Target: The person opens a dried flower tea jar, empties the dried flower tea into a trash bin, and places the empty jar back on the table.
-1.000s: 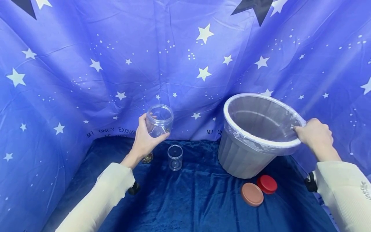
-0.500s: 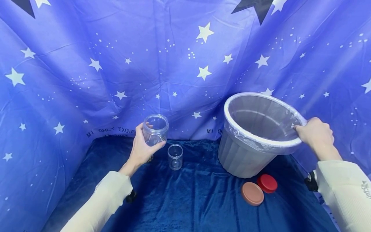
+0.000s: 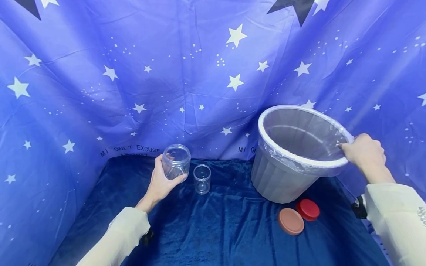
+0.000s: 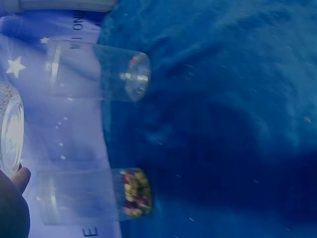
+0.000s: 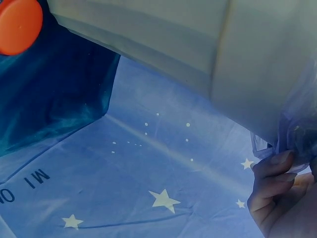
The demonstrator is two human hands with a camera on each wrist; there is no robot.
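Observation:
My left hand (image 3: 159,186) grips a wide clear plastic jar (image 3: 176,162) by its side, mouth up, without a lid. In the left wrist view, part of that jar (image 4: 11,131) shows at the left edge. Right of it in the head view, a narrower clear jar (image 3: 202,180) stands upright, lidless. Another clear jar, with red and yellow dried bits (image 4: 134,193) at its bottom, appears in the left wrist view; my hand hides it from the head camera. My right hand (image 3: 365,153) holds the rim of a grey trash bin (image 3: 283,183), pinching its clear liner (image 5: 292,134). The bin leans.
A salmon-coloured lid (image 3: 291,221) and a red lid (image 3: 307,209) lie in front of the bin on the dark blue cloth (image 3: 233,229). A star-printed purple-blue curtain (image 3: 199,66) rises behind and at both sides.
My left hand has lowered the wide jar toward the cloth and slightly left, now covering the jar with the dried bits. The right hand and the bin stay nearly where they were.

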